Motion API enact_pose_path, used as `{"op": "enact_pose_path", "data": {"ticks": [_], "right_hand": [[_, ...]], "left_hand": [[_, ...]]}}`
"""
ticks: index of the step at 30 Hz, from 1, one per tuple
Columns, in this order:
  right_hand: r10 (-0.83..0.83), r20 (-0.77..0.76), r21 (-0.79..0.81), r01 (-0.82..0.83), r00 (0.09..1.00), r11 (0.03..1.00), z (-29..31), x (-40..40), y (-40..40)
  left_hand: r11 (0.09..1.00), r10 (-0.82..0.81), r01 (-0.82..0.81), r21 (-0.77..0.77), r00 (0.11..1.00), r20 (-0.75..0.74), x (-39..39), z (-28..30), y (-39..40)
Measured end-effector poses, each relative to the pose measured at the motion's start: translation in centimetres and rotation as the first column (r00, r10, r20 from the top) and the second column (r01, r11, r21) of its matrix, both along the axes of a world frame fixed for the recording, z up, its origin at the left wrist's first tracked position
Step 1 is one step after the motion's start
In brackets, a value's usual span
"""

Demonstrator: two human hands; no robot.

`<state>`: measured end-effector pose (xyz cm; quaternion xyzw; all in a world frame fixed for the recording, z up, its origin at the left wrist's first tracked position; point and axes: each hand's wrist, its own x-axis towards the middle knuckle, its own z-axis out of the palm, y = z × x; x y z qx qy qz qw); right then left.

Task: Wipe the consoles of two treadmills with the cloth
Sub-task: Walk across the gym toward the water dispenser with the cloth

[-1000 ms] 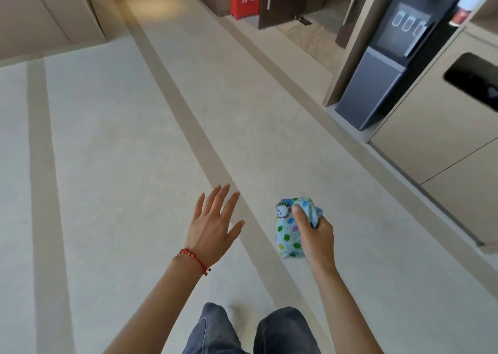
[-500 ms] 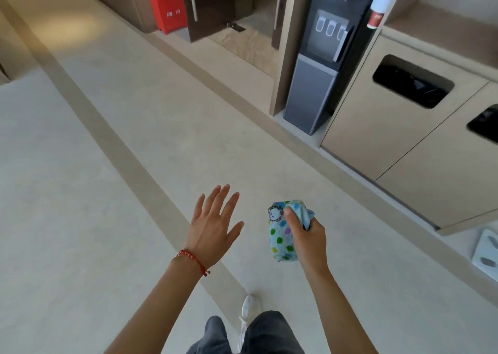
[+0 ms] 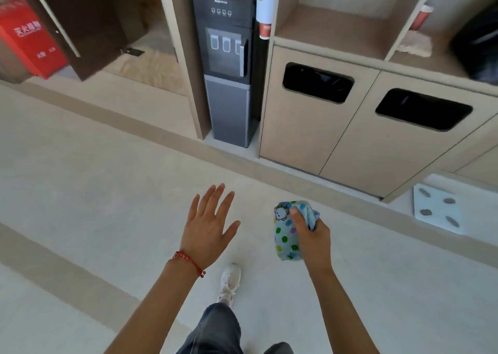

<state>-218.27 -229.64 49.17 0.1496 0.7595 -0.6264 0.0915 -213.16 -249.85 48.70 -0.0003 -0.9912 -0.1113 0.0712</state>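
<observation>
A light-blue cloth (image 3: 285,232) with coloured dots and a small cartoon face is bunched up in my right hand (image 3: 314,239), which is closed around it at waist height over the floor. To its left my left hand (image 3: 207,227) is held out flat, palm down, fingers spread, holding nothing; a red bead bracelet circles that wrist. No treadmill or console is in view.
A dark water dispenser (image 3: 229,67) stands in a wall niche ahead. Right of it is a beige cabinet (image 3: 310,129) with two dark bin slots. A white bathroom scale (image 3: 436,209) lies on the floor at right. A red fire-equipment box (image 3: 29,38) and an open brown door (image 3: 80,22) are at left.
The view has swung right: the dispenser and bin cabinet have moved toward the centre, and the scale has come fully into view. Both hands keep the same pose, and a white shoe steps forward.
</observation>
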Motion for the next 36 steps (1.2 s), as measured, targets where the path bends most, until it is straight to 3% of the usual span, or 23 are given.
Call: {"op": "enact_pose_path", "data": {"ticks": [6,18,29,36], "right_hand": [[-0.176,0.000,-0.015,0.176,0.984,0.984,0.1,-8.8,-2.3],[-0.335,0.008,-0.016,0.336,0.942,0.942,1.1,-23.9,-3.5],[-0.319,-0.055,-0.061,0.316,0.946,0.947,1.4,-42.3,1.4],[-0.280,-0.101,-0.049,0.276,0.955,0.960,3.3,-53.3,3.9]], "left_hand": [[0.987,-0.158,0.158,-0.008,0.987,0.008,-12.8,0.3,-2.5],[0.951,-0.308,0.309,-0.002,0.951,0.022,-31.6,0.0,-3.8],[0.951,-0.309,0.309,0.015,0.951,0.020,-49.7,-0.1,1.1],[0.957,-0.286,0.289,0.039,0.956,-0.066,-59.2,1.1,3.2]]}}
